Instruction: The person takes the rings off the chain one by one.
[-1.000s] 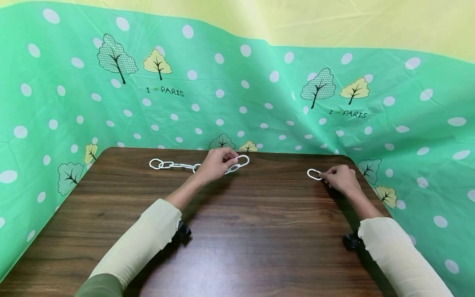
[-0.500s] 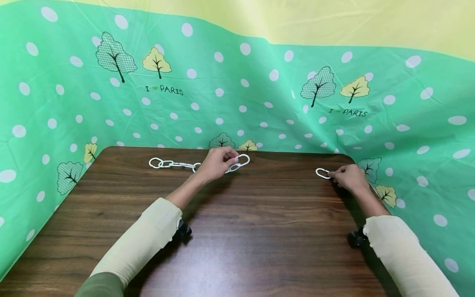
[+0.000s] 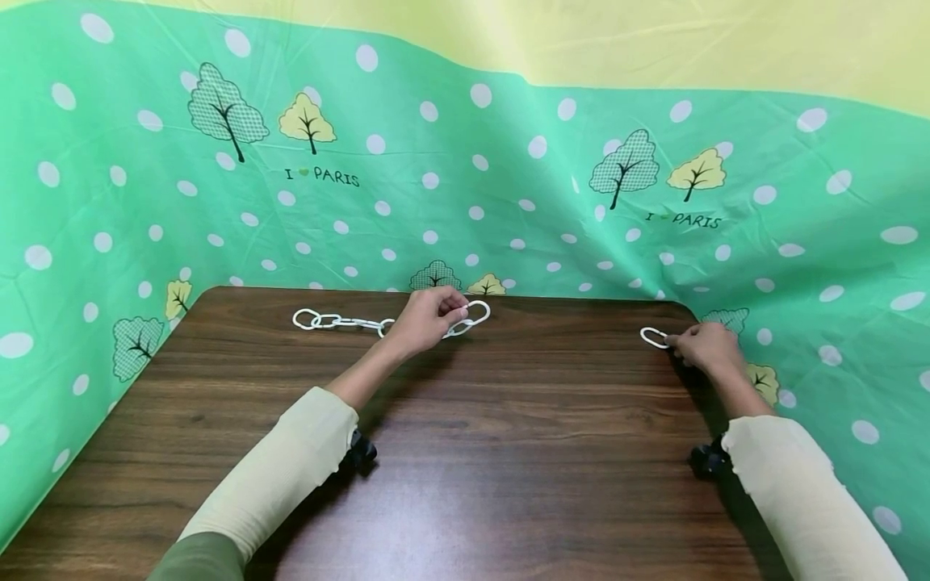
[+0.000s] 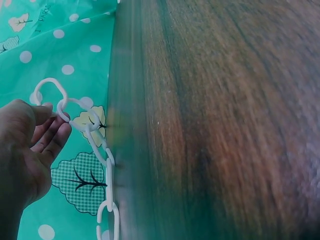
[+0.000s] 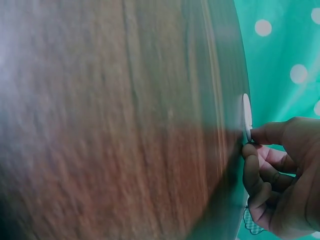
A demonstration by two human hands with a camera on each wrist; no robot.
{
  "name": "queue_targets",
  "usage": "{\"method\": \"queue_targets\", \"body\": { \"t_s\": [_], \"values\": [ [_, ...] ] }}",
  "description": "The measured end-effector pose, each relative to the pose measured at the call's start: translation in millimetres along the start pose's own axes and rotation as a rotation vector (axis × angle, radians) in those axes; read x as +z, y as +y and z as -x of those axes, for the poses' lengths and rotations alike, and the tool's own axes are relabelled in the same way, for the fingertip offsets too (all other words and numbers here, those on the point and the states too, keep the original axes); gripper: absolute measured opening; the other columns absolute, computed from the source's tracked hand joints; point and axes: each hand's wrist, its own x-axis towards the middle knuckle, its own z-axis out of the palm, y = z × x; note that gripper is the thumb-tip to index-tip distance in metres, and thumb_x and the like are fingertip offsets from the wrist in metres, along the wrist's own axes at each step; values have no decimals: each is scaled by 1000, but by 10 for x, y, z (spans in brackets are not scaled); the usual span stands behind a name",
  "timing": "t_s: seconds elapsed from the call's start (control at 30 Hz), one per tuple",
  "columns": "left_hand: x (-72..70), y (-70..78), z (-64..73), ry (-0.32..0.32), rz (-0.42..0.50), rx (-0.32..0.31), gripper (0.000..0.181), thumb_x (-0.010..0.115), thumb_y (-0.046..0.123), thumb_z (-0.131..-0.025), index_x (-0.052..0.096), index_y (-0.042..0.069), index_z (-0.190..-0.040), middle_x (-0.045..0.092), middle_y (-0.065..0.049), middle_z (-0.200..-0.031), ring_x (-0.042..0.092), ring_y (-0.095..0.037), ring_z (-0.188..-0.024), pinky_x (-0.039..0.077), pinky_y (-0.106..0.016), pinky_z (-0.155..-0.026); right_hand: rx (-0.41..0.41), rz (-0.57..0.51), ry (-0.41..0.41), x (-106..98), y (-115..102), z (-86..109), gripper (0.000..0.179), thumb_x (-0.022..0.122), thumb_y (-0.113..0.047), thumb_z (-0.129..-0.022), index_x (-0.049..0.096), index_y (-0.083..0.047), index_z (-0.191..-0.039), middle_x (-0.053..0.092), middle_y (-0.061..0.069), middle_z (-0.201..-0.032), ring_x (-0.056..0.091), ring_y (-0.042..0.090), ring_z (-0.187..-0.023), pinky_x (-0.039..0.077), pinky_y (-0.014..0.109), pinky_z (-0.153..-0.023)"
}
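A chain of white oval links [image 3: 327,321] stretches along the far edge of the table. My left hand [image 3: 427,321] pinches the link at the chain's right end [image 3: 479,311] between thumb and fingers, and hides part of the chain. In the left wrist view the chain [image 4: 109,182] runs down and away from the left hand [image 4: 30,145]. Near the far right corner my right hand [image 3: 706,349] pinches one separate white link [image 3: 653,337] by its right end. The right wrist view shows that link [image 5: 247,115] edge-on at the fingertips of the right hand [image 5: 285,172].
The brown wood-grain table [image 3: 472,436] has rounded far corners. Behind it and along both sides hangs a green and yellow cloth [image 3: 501,186] with white dots and printed trees. A black device sits at each wrist, below a pale sleeve [image 3: 272,460].
My right hand has moved right with the single link, toward the table's right corner. The left hand and the chain have stayed in place.
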Motion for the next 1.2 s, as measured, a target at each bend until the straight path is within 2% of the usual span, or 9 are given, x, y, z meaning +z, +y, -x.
{"method": "queue_targets", "body": {
  "t_s": [0.2,0.3,0.43,0.57,0.87,1.2],
  "values": [
    [15,-6,0,4,2,8,15,75,12,-109,80,1,-119,83,-10,-106,77,-22,-95,62,-36,-87,51,-3,16,-31,90,-24,43,65,-36,-108,79,1,-93,75,7,-73,68,26,-70,49,40,-59],
    [17,0,2,6,3,12,16,75,12,-109,80,0,-119,83,-11,-107,77,-23,-95,63,-37,-88,104,-8,25,-31,143,-57,42,65,-39,-106,79,-3,-89,74,5,-71,68,27,-69,50,41,-58],
    [26,6,-3,7,10,11,16,75,11,-109,80,-1,-120,83,-11,-107,77,-24,-95,63,-39,-89,162,-1,17,-38,200,-101,43,63,-42,-104,78,-7,-86,73,4,-69,69,28,-70,49,43,-58],
    [41,3,-3,6,14,8,17,75,10,-109,79,-2,-120,83,-12,-106,77,-25,-95,63,-39,-89,185,6,4,-40,235,-115,43,62,-43,-104,77,-9,-85,73,3,-69,68,29,-70,48,44,-59],
    [51,1,1,10,11,4,17,75,12,-109,80,-1,-119,83,-11,-107,78,-25,-96,63,-39,-89,184,5,14,-21,219,-86,38,61,-39,-102,76,-7,-88,73,4,-70,67,30,-71,48,44,-59],
    [49,2,11,28,25,17,11,75,12,-109,80,4,-114,83,-11,-105,77,-22,-94,60,-32,-84,93,-34,102,26,72,-6,46,58,-41,-108,75,-5,-84,68,5,-69,64,28,-69,49,40,-55]
  ]
}}
